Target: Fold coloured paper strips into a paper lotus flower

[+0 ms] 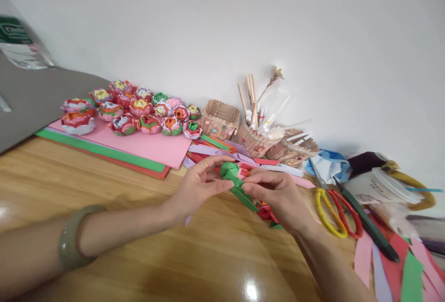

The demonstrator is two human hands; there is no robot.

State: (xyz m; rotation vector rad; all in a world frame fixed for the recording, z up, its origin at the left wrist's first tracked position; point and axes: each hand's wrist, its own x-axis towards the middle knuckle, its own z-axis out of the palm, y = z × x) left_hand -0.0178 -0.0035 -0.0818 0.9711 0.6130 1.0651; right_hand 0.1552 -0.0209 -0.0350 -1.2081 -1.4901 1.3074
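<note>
Between my two hands, above the wooden table, is a small folded paper flower (229, 172) with green petals and some pink and orange on its right side. My left hand (201, 179) pinches it from the left, thumb in front. From the right, my right hand (274, 193) grips its edge between thumb and fingers. A green folded strip (244, 198) hangs below the flower. Past my hands lie several folded paper strips (208, 150) in purple, red, green and orange. More red and green folded pieces (264, 211) are partly hidden behind my right hand.
Finished paper flowers (141, 106) stand on stacked coloured sheets (156, 149) at the back left. Small decorated baskets (219, 120) line the wall. At right lie scissors (339, 214), a dark green pen-like tool (370, 223), a white lidded tub (382, 186) and cut paper strips (412, 276).
</note>
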